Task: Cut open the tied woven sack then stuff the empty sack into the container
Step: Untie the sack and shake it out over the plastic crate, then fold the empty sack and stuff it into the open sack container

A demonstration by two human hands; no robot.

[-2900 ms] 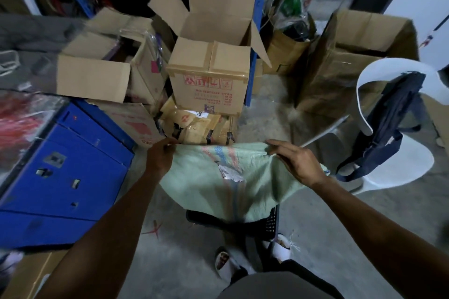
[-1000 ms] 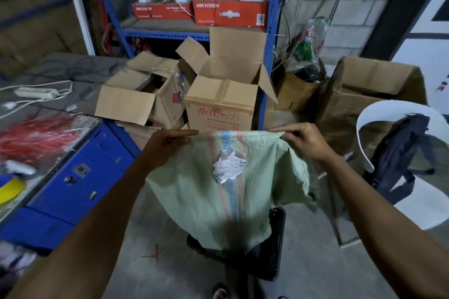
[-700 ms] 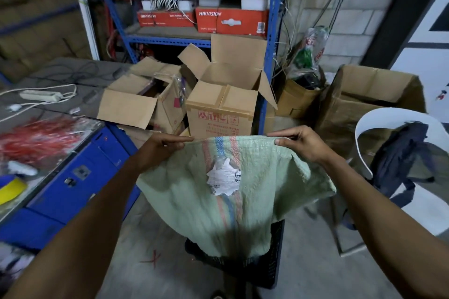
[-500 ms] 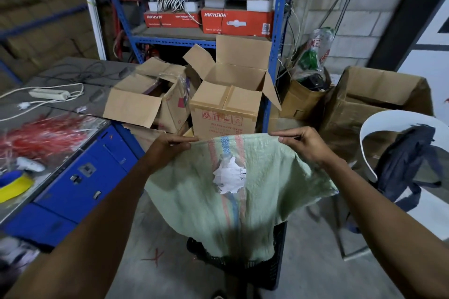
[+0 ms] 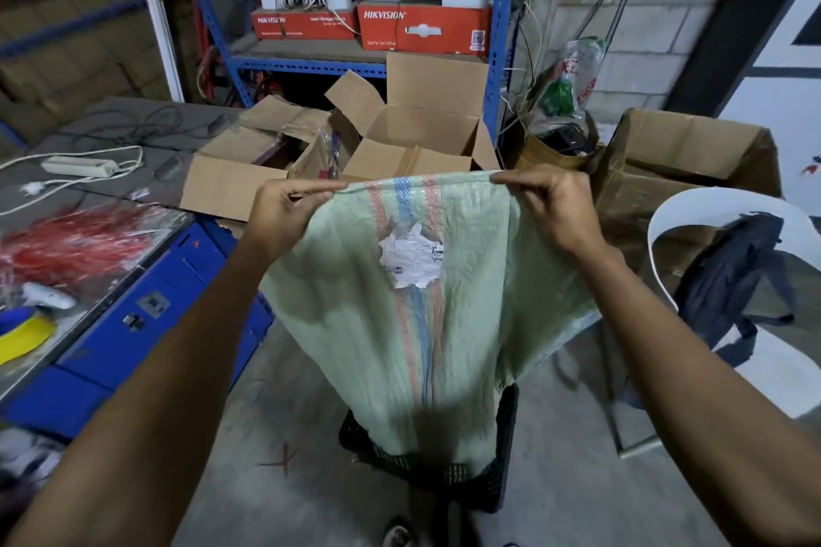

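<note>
The left hand (image 5: 284, 213) and right hand (image 5: 548, 209) each pinch shut on a top corner of the green sack (image 5: 413, 324), holding it spread; it hangs limp, its lower end dipping into the black crate (image 5: 504, 462) on the floor, open boxes (image 5: 417, 138) behind
</note>
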